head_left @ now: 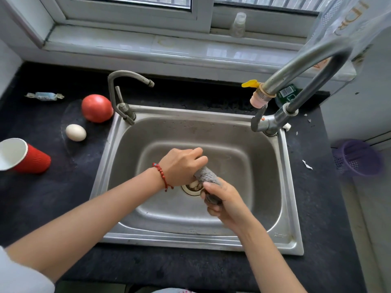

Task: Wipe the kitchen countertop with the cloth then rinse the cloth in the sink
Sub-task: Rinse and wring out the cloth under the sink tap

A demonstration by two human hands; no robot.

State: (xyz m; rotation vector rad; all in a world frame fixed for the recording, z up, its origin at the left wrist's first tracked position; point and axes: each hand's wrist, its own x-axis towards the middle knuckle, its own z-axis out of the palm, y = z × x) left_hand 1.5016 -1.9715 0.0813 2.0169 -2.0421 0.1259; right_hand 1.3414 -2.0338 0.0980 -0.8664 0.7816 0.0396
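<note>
Now both hands, left (182, 166) and right (224, 203), clench the cloth (206, 176), rolled diagonally over the sink (243, 132).

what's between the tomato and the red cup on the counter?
Head view: a white egg lies between the tomato and the red cup, touching neither.

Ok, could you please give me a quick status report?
Left hand and right hand both shut on cloth, twisted over sink drain. No water visible. Nothing obstructing.
</note>
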